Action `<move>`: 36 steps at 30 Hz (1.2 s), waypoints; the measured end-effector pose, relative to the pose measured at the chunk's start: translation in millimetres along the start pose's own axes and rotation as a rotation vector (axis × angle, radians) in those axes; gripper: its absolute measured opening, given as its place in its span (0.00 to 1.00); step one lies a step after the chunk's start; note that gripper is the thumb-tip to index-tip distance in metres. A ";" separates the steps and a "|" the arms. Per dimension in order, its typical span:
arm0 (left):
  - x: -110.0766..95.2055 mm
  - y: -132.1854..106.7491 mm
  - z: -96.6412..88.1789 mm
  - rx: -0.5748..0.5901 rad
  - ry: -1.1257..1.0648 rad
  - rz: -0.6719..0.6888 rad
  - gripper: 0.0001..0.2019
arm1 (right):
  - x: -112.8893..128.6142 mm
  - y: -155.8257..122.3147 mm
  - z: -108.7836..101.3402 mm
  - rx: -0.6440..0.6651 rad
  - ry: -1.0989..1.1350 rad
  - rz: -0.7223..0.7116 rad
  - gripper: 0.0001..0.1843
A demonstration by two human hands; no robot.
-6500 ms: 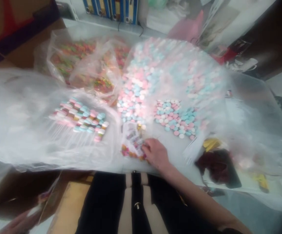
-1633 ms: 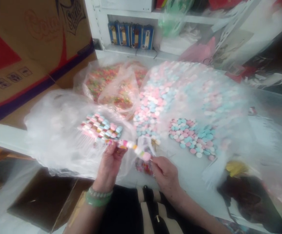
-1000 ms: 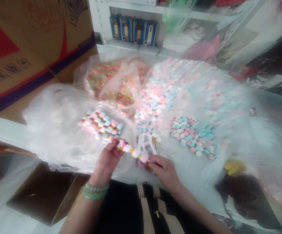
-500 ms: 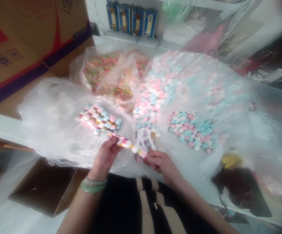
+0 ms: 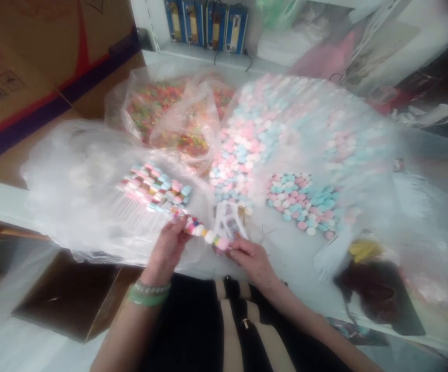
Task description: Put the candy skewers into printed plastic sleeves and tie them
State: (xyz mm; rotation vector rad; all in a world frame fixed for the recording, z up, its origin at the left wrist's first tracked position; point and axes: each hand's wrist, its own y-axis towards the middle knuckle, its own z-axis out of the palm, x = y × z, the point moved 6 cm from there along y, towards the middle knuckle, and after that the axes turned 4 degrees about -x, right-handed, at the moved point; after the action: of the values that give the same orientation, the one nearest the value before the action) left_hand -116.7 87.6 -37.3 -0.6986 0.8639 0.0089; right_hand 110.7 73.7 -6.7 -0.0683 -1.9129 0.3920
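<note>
A short string of colourful candy-like pieces (image 5: 209, 236), pink, white and yellow, is stretched between my two hands over the table's near edge. My left hand (image 5: 170, 243) pinches its left end, and my right hand (image 5: 250, 257) pinches the right end; both are closed. Just beyond my left hand, rows of similar pink, white and blue strings (image 5: 156, 185) lie on a stack of clear plastic bags (image 5: 77, 191). Small printed cards (image 5: 229, 219) lie behind my right hand. Blur hides the finer detail of the string.
Pink, blue and white round pieces spill from a large clear bag (image 5: 348, 139), with a loose pile (image 5: 301, 204) in front. Another bag (image 5: 177, 116) holds small orange and green bits. A carton (image 5: 53, 67) stands left, an open box (image 5: 69, 294) below, a dark cloth (image 5: 374, 294) right.
The string still spans both hands, and its left part now shows more clearly. My right hand has turned slightly, and the pink and red bit beneath it is less visible. The view has shifted a little.
</note>
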 end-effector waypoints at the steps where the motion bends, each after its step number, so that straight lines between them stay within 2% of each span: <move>1: 2.4 -0.7 0.9 -0.018 -0.017 0.023 0.10 | -0.1 -0.8 0.8 -0.005 -0.003 -0.010 0.08; 4: 10.8 -4.1 5.8 -0.059 -0.079 0.057 0.11 | -1.3 -1.7 3.4 -0.013 0.000 -0.008 0.08; 8: 21.1 -8.0 9.9 -0.085 -0.078 0.026 0.13 | -4.3 0.2 4.5 -0.023 -0.055 -0.001 0.09; 14: 27.0 -8.6 9.6 -0.053 0.015 0.015 0.14 | 2.1 -2.5 0.8 -0.094 -0.245 -0.214 0.10; 17: 30.5 -9.5 11.7 -0.046 0.045 -0.002 0.15 | 5.8 -3.1 -0.2 -0.122 -0.277 -0.270 0.11; 20: 32.6 -11.6 17.7 0.006 0.063 -0.011 0.16 | 3.7 2.8 1.7 -0.070 -0.148 -0.193 0.09; 24: 34.4 -13.2 23.7 0.111 0.098 -0.033 0.18 | -10.1 10.9 11.6 0.093 0.182 0.098 0.06; 27: 35.8 -10.6 19.7 0.106 0.166 -0.068 0.19 | -16.8 10.8 17.7 0.150 0.283 0.209 0.05; 29: 35.8 -7.8 15.7 0.077 0.208 -0.094 0.19 | -17.7 10.2 18.2 0.144 0.244 0.189 0.05; 34: 31.6 -1.8 8.6 0.007 0.287 -0.155 0.17 | -12.2 10.4 7.1 0.028 0.080 0.049 0.07; 36: 29.4 -0.7 6.1 -0.014 0.309 -0.162 0.16 | -10.6 10.7 4.5 0.031 0.072 0.037 0.07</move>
State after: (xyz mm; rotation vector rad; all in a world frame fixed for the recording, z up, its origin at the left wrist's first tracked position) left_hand -92.8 82.7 -54.7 -0.7943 1.1002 -0.2439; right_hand 109.1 80.3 -20.8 -0.0962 -1.8361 0.4386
